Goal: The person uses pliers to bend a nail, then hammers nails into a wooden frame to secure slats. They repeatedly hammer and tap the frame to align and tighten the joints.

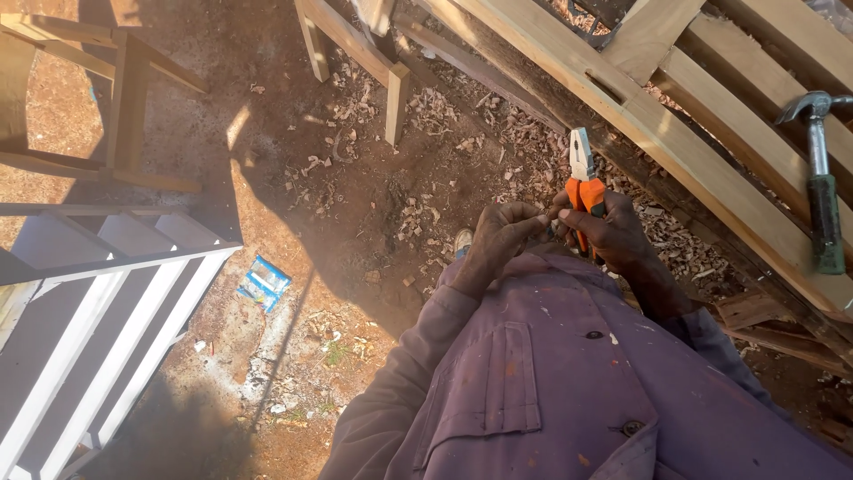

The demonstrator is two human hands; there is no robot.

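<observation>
I see my right hand (613, 236) gripping orange-handled pliers (582, 178), nose up, in front of my chest. My left hand (502, 236) pinches something tiny (too small to tell) beside it; steady alignment seems next.

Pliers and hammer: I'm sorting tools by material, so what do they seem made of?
Pliers in the right hand: bare grey metal jaws, orange handles, probably plastic sleeves. Hammer: shiny metal head and neck, dark green grip, likely rubber.

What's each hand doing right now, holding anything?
Left hand: fingers pinched at something too small to identify.
Right hand: closed on the orange-handled pliers.
</observation>
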